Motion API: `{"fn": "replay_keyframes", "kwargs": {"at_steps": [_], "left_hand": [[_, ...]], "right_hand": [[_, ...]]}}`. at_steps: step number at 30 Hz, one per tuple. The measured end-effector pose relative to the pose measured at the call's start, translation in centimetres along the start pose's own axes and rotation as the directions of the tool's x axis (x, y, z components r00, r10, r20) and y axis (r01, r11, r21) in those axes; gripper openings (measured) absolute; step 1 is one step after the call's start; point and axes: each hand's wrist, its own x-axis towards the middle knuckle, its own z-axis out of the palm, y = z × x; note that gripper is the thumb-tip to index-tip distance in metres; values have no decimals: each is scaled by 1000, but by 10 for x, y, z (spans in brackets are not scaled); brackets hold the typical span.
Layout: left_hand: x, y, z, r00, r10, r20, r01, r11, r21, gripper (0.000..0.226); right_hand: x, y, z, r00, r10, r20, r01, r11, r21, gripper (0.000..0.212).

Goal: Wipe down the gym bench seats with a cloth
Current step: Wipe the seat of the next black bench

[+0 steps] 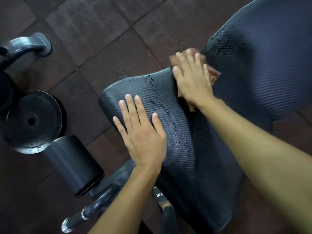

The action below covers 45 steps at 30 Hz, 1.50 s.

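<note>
A black textured bench seat pad (194, 157) fills the centre of the head view, with wet droplets running down its middle. Beyond it lies the bench back pad (270, 65), also wet near its lower end. My left hand (141, 130) lies flat on the seat's left part, fingers spread, holding nothing. My right hand (192, 78) presses a brown cloth (214, 75) onto the seat's far edge, at the gap between the two pads. Most of the cloth is hidden under the hand.
A black weight plate (32, 120) and a black foam roller pad (72, 164) sit left of the seat. A metal frame foot (28, 46) is at the upper left. A handle bar (91, 211) runs below the roller. Dark rubber floor tiles (101, 31) carry a few water spots.
</note>
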Motion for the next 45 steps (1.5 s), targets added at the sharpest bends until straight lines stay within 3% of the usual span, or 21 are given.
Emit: {"fn": "replay_keyframes", "kwargs": {"at_steps": [3,5,7,8,10,13,16,18,22,28,33,36,40,45], "left_hand": [[0,-5,-8,1000,-5,19,7,992,-130,57],[0,-1,-19,1000,4,27,4,956,-293,54],[6,17,-29,995,97,-8,-95,949,-301,51],[13,32,-29,985,175,-4,-170,955,-244,51],[33,65,-17,962,264,75,-257,962,-90,57],[63,96,8,954,160,255,-185,980,75,75],[69,93,24,952,138,273,-189,967,169,74],[67,84,22,941,233,245,-273,951,146,65],[72,52,6,846,427,321,-477,874,96,64],[93,-12,-28,857,412,310,-463,879,111,64],[91,-27,-36,811,492,316,-542,835,91,53],[30,-15,-29,737,616,277,-663,740,117,54],[-83,15,-21,646,725,240,-750,660,27,48],[-180,32,-11,345,898,274,-920,381,-91,39]], "right_hand": [[-41,-27,13,981,-178,76,174,983,49,54],[-60,-24,1,979,-189,82,152,932,329,52],[-70,-6,-20,999,-17,-50,43,807,589,49],[-77,8,-28,986,115,-122,-19,800,600,47],[-96,38,-33,937,308,-165,-201,861,467,48],[-128,63,-19,899,437,-42,-422,887,186,56],[-144,69,0,907,420,-43,-418,908,34,62],[-144,69,4,906,417,-74,-417,909,11,62],[-144,70,6,911,404,-89,-406,914,-8,62],[-144,71,5,915,398,-69,-398,917,14,63],[-143,71,4,914,402,-53,-402,916,22,62],[-140,73,1,917,399,-6,-398,916,57,62],[-138,90,-18,937,338,91,-349,922,167,54],[-146,120,-33,962,172,212,-210,962,174,51]]}}
